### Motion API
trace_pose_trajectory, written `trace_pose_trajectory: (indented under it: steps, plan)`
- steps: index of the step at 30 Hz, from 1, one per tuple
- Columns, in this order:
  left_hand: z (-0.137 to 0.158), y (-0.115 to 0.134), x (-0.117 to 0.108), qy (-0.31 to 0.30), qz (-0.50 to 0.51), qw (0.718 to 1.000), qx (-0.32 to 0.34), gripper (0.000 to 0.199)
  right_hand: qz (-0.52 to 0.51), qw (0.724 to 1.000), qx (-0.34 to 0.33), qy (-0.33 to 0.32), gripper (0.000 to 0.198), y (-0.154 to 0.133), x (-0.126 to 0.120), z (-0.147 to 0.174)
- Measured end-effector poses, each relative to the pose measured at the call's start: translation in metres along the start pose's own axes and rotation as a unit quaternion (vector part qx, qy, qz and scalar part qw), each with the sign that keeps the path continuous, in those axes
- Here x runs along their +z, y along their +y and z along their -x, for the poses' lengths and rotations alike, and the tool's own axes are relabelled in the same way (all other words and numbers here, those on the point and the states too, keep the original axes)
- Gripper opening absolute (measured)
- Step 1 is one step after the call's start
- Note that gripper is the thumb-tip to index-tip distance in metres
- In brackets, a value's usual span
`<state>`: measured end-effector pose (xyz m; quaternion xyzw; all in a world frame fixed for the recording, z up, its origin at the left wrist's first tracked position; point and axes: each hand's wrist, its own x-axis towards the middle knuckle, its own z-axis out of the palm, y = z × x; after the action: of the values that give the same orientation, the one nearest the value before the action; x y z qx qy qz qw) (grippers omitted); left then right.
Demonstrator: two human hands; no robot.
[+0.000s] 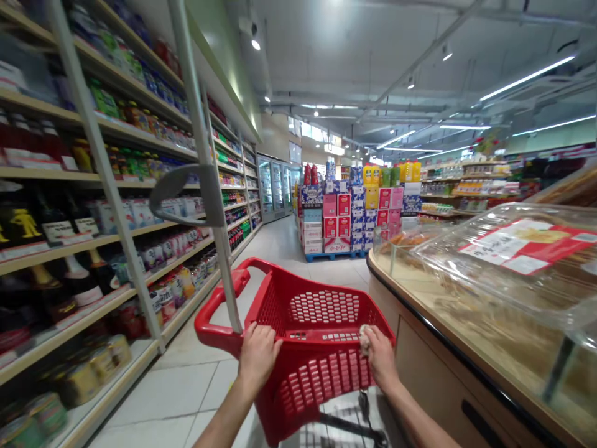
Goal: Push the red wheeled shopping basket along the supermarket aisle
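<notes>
**Red perforated plastic cart point(305, 351) lay crosswise ahead**

Far left, we noted tall, pale-edged shelving point(56, 174), stocked with bottles. Our bare left hand point(259, 350), nearer the cart's red tubular handle point(205, 320), curled closed over the basket's near rim. The cart sat directly before both hands, its long axis running left to right, handle end left. Our bare right hand point(377, 356) pinched a small, crumpled whitish wad point(363, 341) against the rim's right end; material unclear. Just right: a wood-coloured, black-edged counter point(420, 367).

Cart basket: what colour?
The cart basket is red; it shows best in the head view, the only one.
</notes>
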<state>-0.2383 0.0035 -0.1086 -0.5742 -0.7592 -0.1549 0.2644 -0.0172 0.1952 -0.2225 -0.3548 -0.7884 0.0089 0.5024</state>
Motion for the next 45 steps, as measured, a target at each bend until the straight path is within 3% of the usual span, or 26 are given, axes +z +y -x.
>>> trace_pose_trajectory:
  steps: [3, 5, 6, 8, 10, 12, 14, 17, 19, 22, 24, 26, 28, 32, 35, 37, 39, 41, 43, 45]
  plan:
    - [-0.002, 0.007, 0.006, 0.015, 0.008, 1.000, -0.010, 0.020, -0.080, 0.993, -0.086, -0.023, 0.045, -0.073, 0.039, -0.003]
    - [-0.003, 0.008, 0.008, 0.013, 0.006, 1.000, -0.010, 0.019, -0.114, 0.983, -0.136, -0.057, 0.049, -0.107, 0.048, -0.003]
    - [-0.003, 0.006, 0.008, 0.009, 0.004, 1.000, -0.009, 0.019, -0.115, 0.980, -0.144, -0.070, 0.049, -0.107, 0.046, -0.003]
    - [-0.002, 0.000, 0.006, -0.002, 0.001, 1.000, -0.006, 0.019, -0.095, 0.982, -0.139, -0.085, 0.046, -0.072, 0.031, -0.004]
    - [-0.001, -0.008, 0.004, -0.010, 0.002, 1.000, -0.002, 0.020, -0.047, 0.993, -0.082, -0.073, 0.041, -0.018, 0.009, -0.005]
    - [0.000, -0.012, 0.001, -0.014, 0.007, 1.000, 0.004, 0.021, -0.005, 0.999, -0.015, -0.052, 0.039, 0.015, -0.009, -0.005]
    - [-0.001, -0.012, -0.001, -0.017, 0.006, 1.000, 0.004, 0.023, -0.009, 0.999, 0.019, -0.032, 0.037, 0.000, -0.017, -0.004]
    - [-0.004, -0.008, -0.003, -0.022, -0.014, 1.000, 0.004, 0.026, -0.059, 0.993, -0.041, -0.089, 0.037, -0.070, -0.004, -0.008]
    - [-0.007, -0.008, -0.004, -0.024, -0.036, 0.999, 0.010, 0.028, -0.073, 0.987, -0.071, -0.126, 0.040, -0.093, 0.008, -0.012]
    - [-0.008, -0.013, -0.003, -0.023, -0.059, 0.998, 0.030, 0.028, -0.082, 0.981, -0.064, -0.166, 0.038, -0.052, -0.003, -0.009]
    - [-0.005, -0.017, -0.002, -0.012, -0.056, 0.997, 0.043, 0.028, -0.045, 0.990, 0.018, -0.135, 0.037, -0.009, -0.025, -0.005]
    - [-0.003, -0.018, 0.000, 0.010, -0.044, 0.998, 0.047, 0.027, -0.016, 0.992, 0.084, -0.091, 0.036, 0.008, -0.037, -0.004]
    - [-0.002, -0.015, 0.002, 0.029, -0.033, 0.998, 0.042, 0.025, -0.022, 0.993, 0.076, -0.083, 0.035, -0.011, -0.029, -0.005]
    - [-0.004, -0.010, 0.004, 0.025, -0.025, 0.999, 0.041, 0.025, -0.088, 0.986, -0.053, -0.131, 0.039, -0.073, 0.003, -0.006]
    - [-0.003, -0.012, 0.005, 0.024, -0.025, 0.999, 0.039, 0.027, -0.084, 0.982, -0.055, -0.158, 0.040, -0.045, -0.007, -0.004]
    - [-0.002, -0.015, 0.007, 0.032, -0.019, 0.999, 0.035, 0.026, -0.036, 0.989, 0.034, -0.141, 0.041, -0.011, -0.021, -0.006]
    - [-0.002, -0.015, 0.009, 0.038, -0.007, 0.999, 0.032, 0.025, -0.017, 0.988, 0.103, -0.115, 0.042, -0.001, -0.025, -0.008]
    - [-0.003, -0.013, 0.011, 0.040, 0.004, 0.999, 0.028, 0.025, -0.054, 0.988, 0.081, -0.116, 0.042, -0.027, -0.013, -0.010]
    - [-0.004, -0.009, 0.012, 0.041, 0.008, 0.999, 0.025, 0.024, -0.113, 0.984, 0.000, -0.135, 0.043, -0.066, 0.007, -0.010]
    - [-0.004, -0.007, 0.012, 0.042, 0.006, 0.999, 0.029, 0.024, -0.140, 0.977, -0.059, -0.153, 0.044, -0.084, 0.016, -0.009]
